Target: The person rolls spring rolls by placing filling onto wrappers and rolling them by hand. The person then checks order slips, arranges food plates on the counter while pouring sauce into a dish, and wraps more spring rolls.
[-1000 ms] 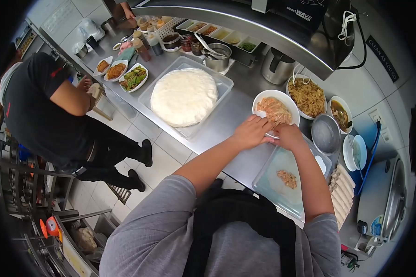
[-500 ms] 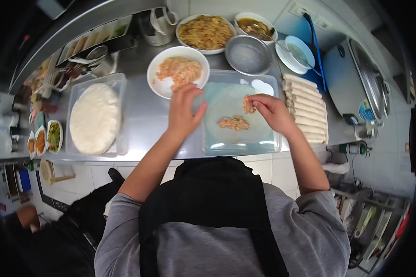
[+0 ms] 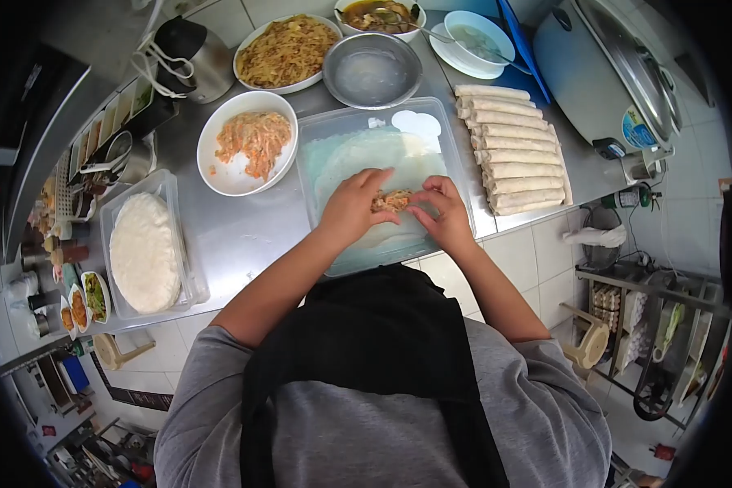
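Note:
My left hand [image 3: 355, 205] and my right hand [image 3: 445, 215] hold the two ends of a small mound of orange-flecked minced filling [image 3: 393, 201] between thumbs and curled fingers. The filling lies on a thin, pale round wrapper [image 3: 374, 159], spread over a translucent plastic lid [image 3: 313, 154]. Part of the mound is hidden by my fingers. To the upper left is a white bowl [image 3: 220, 180] with more of the same filling [image 3: 256, 140]. A stack of finished white rolls [image 3: 516, 150] lies to the right of the lid.
A plastic tub [image 3: 189, 268] with a thick stack of round wrappers [image 3: 146, 252] stands at the left. Behind are a metal bowl [image 3: 372, 69], a bowl of shredded food [image 3: 289, 50], a soup bowl [image 3: 382, 15] and a bowl with a spoon [image 3: 477, 39]. A large pot [image 3: 586, 73] stands back right.
My right hand has lowered its pinch of filling onto the mound. My left hand has moved from beside the white bowl to the mound's left end. The camera view has turned.

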A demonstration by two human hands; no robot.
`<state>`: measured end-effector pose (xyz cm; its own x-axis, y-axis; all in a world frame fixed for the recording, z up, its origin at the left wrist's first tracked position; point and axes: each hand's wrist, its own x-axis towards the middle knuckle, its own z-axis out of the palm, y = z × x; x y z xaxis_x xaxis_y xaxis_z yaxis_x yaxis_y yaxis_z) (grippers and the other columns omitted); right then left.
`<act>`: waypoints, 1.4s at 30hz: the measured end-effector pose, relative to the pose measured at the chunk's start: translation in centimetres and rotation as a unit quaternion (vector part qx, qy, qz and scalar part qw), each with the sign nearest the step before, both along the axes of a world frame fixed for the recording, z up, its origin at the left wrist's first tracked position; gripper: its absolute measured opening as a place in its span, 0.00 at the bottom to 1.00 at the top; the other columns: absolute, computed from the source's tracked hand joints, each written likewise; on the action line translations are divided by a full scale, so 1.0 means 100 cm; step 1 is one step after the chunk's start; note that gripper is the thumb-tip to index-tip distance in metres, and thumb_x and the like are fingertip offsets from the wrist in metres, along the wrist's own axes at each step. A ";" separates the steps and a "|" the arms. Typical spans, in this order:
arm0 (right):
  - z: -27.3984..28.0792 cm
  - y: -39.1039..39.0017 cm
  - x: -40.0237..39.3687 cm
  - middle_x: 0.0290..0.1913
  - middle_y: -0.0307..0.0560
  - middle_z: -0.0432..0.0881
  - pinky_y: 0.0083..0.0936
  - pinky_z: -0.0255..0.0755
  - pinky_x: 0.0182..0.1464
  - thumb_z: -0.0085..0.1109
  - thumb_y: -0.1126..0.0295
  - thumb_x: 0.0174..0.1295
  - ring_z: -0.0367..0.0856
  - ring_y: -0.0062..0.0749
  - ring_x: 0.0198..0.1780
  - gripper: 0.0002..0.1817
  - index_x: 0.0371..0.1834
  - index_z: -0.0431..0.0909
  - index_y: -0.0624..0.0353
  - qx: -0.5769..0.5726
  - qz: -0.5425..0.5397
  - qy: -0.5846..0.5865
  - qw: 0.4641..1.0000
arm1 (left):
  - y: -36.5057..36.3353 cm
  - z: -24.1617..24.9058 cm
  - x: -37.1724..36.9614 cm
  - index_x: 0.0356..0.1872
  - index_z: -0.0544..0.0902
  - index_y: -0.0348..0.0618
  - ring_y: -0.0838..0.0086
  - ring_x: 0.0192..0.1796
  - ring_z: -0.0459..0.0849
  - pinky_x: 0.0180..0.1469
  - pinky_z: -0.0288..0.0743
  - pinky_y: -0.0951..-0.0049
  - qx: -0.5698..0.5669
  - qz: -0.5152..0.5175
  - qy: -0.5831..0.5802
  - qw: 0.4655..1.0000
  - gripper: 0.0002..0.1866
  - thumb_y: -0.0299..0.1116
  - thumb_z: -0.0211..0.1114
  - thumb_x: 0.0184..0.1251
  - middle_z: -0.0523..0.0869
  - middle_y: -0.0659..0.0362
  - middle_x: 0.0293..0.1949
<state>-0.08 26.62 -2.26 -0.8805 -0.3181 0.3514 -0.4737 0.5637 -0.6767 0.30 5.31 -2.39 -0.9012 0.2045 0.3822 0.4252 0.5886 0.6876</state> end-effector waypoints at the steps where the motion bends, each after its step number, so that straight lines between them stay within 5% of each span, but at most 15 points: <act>1: 0.002 -0.001 -0.004 0.46 0.48 0.84 0.32 0.78 0.50 0.70 0.77 0.56 0.83 0.43 0.49 0.10 0.42 0.86 0.57 -0.011 0.036 -0.011 0.999 | -0.001 -0.002 0.001 0.44 0.87 0.45 0.62 0.49 0.82 0.52 0.76 0.60 -0.002 -0.005 -0.003 1.000 0.17 0.38 0.75 0.54 0.84 0.58 0.47; 6: -0.027 -0.002 -0.019 0.51 0.48 0.79 0.32 0.78 0.51 0.72 0.76 0.55 0.81 0.43 0.51 0.10 0.40 0.85 0.57 -0.025 0.123 -0.039 0.991 | -0.003 -0.018 0.003 0.49 0.85 0.45 0.60 0.49 0.81 0.53 0.76 0.61 -0.102 -0.060 -0.097 0.988 0.25 0.43 0.77 0.49 0.82 0.58 0.43; 8: -0.021 0.004 -0.021 0.52 0.49 0.79 0.32 0.77 0.54 0.73 0.74 0.54 0.79 0.42 0.54 0.12 0.41 0.85 0.56 -0.037 0.109 -0.225 0.967 | -0.003 -0.020 0.005 0.48 0.85 0.45 0.60 0.49 0.81 0.52 0.77 0.62 -0.100 -0.056 -0.088 0.989 0.24 0.42 0.77 0.49 0.82 0.58 0.43; 12: -0.011 0.000 -0.018 0.49 0.47 0.80 0.34 0.75 0.56 0.73 0.72 0.54 0.79 0.43 0.54 0.14 0.44 0.85 0.56 -0.078 0.112 -0.183 0.974 | -0.005 -0.008 0.010 0.47 0.86 0.46 0.61 0.46 0.81 0.49 0.77 0.63 -0.053 -0.017 0.002 0.998 0.21 0.39 0.77 0.51 0.82 0.58 0.40; 14: -0.017 -0.005 -0.015 0.49 0.46 0.80 0.36 0.73 0.57 0.73 0.71 0.53 0.78 0.42 0.54 0.18 0.49 0.85 0.55 0.034 0.155 -0.025 0.987 | -0.014 -0.015 0.012 0.50 0.86 0.46 0.60 0.48 0.81 0.51 0.77 0.63 -0.068 -0.049 -0.026 0.996 0.23 0.39 0.78 0.50 0.82 0.58 0.42; 19: -0.028 0.001 -0.012 0.51 0.46 0.79 0.37 0.71 0.59 0.74 0.70 0.51 0.78 0.42 0.54 0.22 0.52 0.84 0.53 0.082 0.143 -0.039 0.986 | -0.024 -0.019 0.016 0.53 0.84 0.46 0.57 0.50 0.81 0.53 0.77 0.62 -0.100 -0.079 -0.088 0.988 0.28 0.40 0.79 0.49 0.82 0.55 0.47; 21: -0.017 -0.001 -0.009 0.49 0.45 0.80 0.37 0.70 0.59 0.74 0.70 0.50 0.78 0.42 0.54 0.22 0.52 0.85 0.52 0.093 0.131 -0.025 0.987 | -0.019 -0.011 0.019 0.53 0.84 0.46 0.58 0.50 0.81 0.52 0.77 0.62 -0.032 -0.012 0.001 0.999 0.25 0.37 0.78 0.51 0.83 0.56 0.46; 25: -0.010 -0.020 -0.002 0.48 0.42 0.80 0.35 0.69 0.58 0.74 0.67 0.51 0.78 0.39 0.52 0.21 0.51 0.86 0.49 0.081 0.110 -0.011 0.991 | -0.030 -0.020 0.018 0.54 0.84 0.45 0.58 0.50 0.81 0.53 0.77 0.62 -0.051 -0.045 0.003 0.998 0.26 0.36 0.78 0.51 0.83 0.55 0.46; 28: -0.023 -0.022 -0.006 0.47 0.40 0.80 0.35 0.68 0.57 0.74 0.65 0.51 0.78 0.37 0.51 0.23 0.53 0.86 0.47 0.091 0.140 -0.032 0.985 | -0.039 -0.025 0.017 0.57 0.82 0.45 0.57 0.52 0.81 0.55 0.77 0.61 -0.112 -0.086 -0.114 0.983 0.28 0.37 0.78 0.52 0.83 0.53 0.48; 33: -0.012 -0.028 -0.002 0.43 0.36 0.80 0.37 0.66 0.54 0.73 0.62 0.53 0.77 0.34 0.49 0.21 0.53 0.86 0.44 0.095 0.122 -0.024 0.988 | -0.044 -0.006 0.021 0.51 0.84 0.46 0.59 0.49 0.82 0.51 0.77 0.62 -0.007 -0.031 0.025 0.999 0.21 0.37 0.75 0.54 0.84 0.56 0.43; 36: -0.002 -0.039 0.003 0.43 0.36 0.79 0.36 0.64 0.55 0.74 0.61 0.53 0.76 0.33 0.47 0.19 0.51 0.88 0.42 0.103 0.096 -0.030 0.990 | -0.061 -0.018 0.025 0.49 0.85 0.45 0.60 0.49 0.83 0.51 0.78 0.63 -0.087 -0.081 -0.076 0.990 0.20 0.34 0.77 0.53 0.85 0.57 0.44; 42: -0.001 -0.046 -0.001 0.45 0.33 0.78 0.36 0.62 0.51 0.70 0.53 0.56 0.74 0.32 0.48 0.15 0.47 0.90 0.36 0.147 0.087 -0.067 0.983 | -0.062 -0.007 0.029 0.46 0.87 0.48 0.62 0.46 0.83 0.49 0.78 0.64 0.008 -0.015 0.023 1.000 0.15 0.35 0.74 0.56 0.85 0.59 0.42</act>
<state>-0.22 22.03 -2.34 -0.8363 -0.5379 0.1060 -0.4973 0.6629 -0.5598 3.23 -0.90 -3.07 -0.8764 0.2248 0.4259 0.4734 0.5650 0.6757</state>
